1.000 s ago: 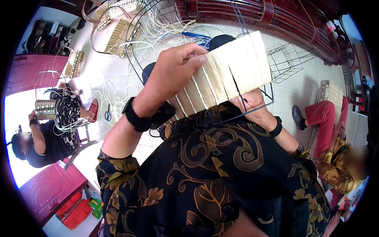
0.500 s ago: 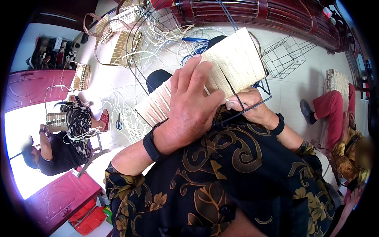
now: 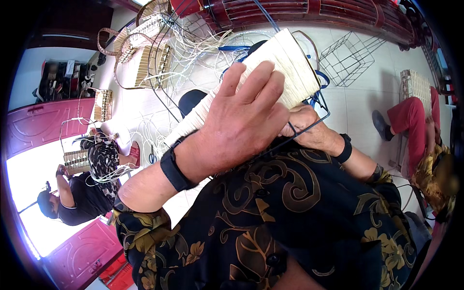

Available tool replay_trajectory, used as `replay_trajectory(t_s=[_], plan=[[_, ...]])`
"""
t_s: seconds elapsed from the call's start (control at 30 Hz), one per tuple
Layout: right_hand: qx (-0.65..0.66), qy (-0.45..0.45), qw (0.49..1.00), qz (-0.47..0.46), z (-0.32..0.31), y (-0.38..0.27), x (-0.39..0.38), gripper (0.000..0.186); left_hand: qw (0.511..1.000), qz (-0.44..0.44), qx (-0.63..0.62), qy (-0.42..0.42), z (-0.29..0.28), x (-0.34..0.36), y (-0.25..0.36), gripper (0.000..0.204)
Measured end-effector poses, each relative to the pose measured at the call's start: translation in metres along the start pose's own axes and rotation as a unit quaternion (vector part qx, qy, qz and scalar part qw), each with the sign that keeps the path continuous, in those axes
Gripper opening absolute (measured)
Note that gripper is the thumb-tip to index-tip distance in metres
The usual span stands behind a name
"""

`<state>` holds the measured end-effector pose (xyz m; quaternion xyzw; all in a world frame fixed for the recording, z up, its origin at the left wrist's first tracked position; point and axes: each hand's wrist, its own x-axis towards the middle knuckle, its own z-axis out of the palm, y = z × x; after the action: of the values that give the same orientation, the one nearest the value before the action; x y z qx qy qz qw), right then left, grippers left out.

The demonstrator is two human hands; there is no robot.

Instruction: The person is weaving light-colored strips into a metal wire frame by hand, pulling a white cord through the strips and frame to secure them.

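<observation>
A basket [image 3: 290,72] lies across my lap, its dark wire frame [image 3: 314,126] wound with pale cream strands. My left hand [image 3: 246,116] lies across the wound side, back up. Three of its fingers stand apart over the strands; the index bends down toward my right hand, and the thumb is hidden. At the lower right edge my right hand [image 3: 309,126] is closed beside the frame wire, its knuckles close to my left index finger. What either set of fingertips pinches is hidden. A blue strap [image 3: 325,79] shows behind the basket.
Loose pale strands [image 3: 193,53] tangle on the floor near finished baskets [image 3: 152,65]. A bare wire frame [image 3: 348,60] stands by the dark red bench [image 3: 309,12]. Scissors [image 3: 152,155] lie at left. One person [image 3: 79,193] sits left with a basket, another [image 3: 411,125] right.
My left hand has shifted right, its index bending down toward the right hand. The cream strand end at my right thumb is now hidden. The whole view has tilted slightly.
</observation>
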<state>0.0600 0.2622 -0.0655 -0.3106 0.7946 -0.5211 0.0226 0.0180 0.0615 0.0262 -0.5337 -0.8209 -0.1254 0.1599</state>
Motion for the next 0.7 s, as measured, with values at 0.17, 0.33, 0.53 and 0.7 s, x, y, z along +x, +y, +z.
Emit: replay_trajectory(t_s=[0.17, 0.33, 0.53, 0.7], plan=[[0.002, 0.016, 1.0, -0.013, 0.004, 0.004, 0.0, 0.025, 0.995, 0.098, -0.01, -0.02, -0.005, 0.015, -0.014, 0.022], [-0.007, 0.001, 1.0, 0.0, 0.006, 0.007, -0.001, 0.03, 0.987, 0.162, -0.021, -0.011, 0.001, 0.024, -0.026, 0.016], [-0.014, 0.004, 1.0, -0.015, 0.005, 0.004, 0.0, 0.03, 0.984, 0.168, -0.032, -0.04, 0.005, 0.023, -0.03, 0.015], [-0.03, -0.011, 0.999, 0.027, 0.007, 0.001, -0.002, 0.027, 0.984, 0.167, -0.036, -0.048, 0.009, 0.018, -0.034, 0.014]])
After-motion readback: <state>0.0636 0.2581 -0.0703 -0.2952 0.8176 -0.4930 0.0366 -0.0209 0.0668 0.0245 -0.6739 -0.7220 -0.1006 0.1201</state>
